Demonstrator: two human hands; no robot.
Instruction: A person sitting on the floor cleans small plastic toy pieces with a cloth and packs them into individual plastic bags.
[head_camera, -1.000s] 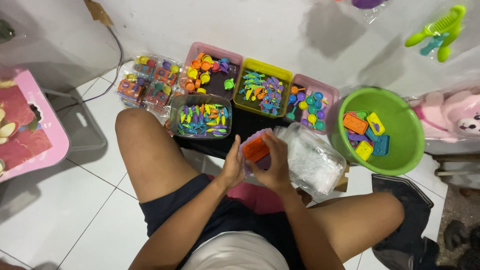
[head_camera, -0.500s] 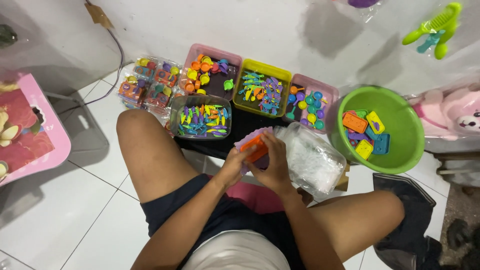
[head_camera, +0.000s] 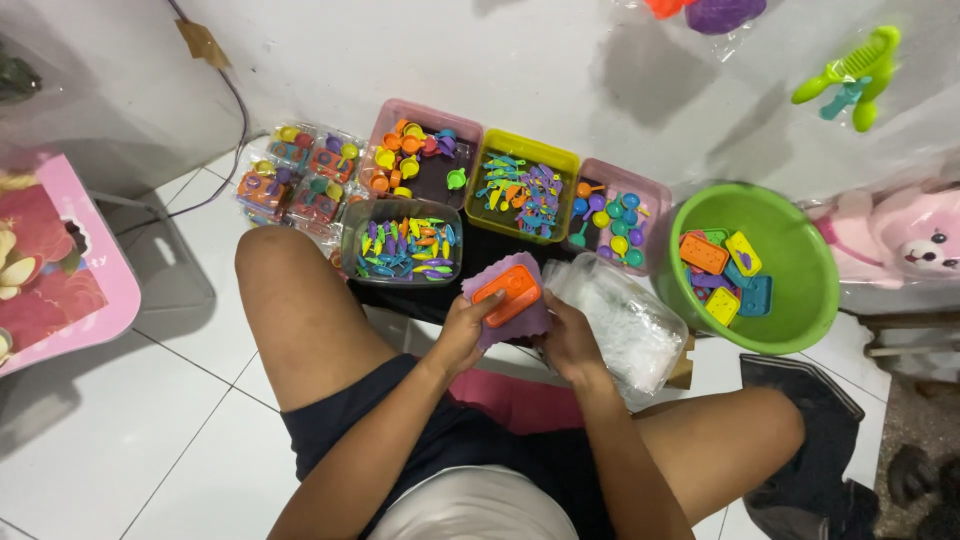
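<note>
I sit on a white tiled floor with my knees spread. My left hand (head_camera: 462, 335) and my right hand (head_camera: 568, 340) together hold a purple toy tray (head_camera: 520, 318) with an orange rectangular toy piece (head_camera: 506, 290) lying on top of it. My left thumb rests against the orange piece. The pair is held just in front of a clear tub of small multicoloured toy cutlery (head_camera: 405, 245). A pile of clear plastic bags (head_camera: 625, 320) lies right beside my right hand.
A green basin (head_camera: 800, 290) at the right holds orange, yellow, blue and purple toy trays. Pink (head_camera: 425, 150), yellow (head_camera: 525, 185) and pink (head_camera: 615, 210) tubs of small toys stand by the wall. Packed toy sets (head_camera: 300, 175) lie at the left. A pink plush (head_camera: 895, 240) sits far right.
The orange piece and purple tray have risen slightly and tilted up in my hands. My hands stay in the same spot between my knees.
</note>
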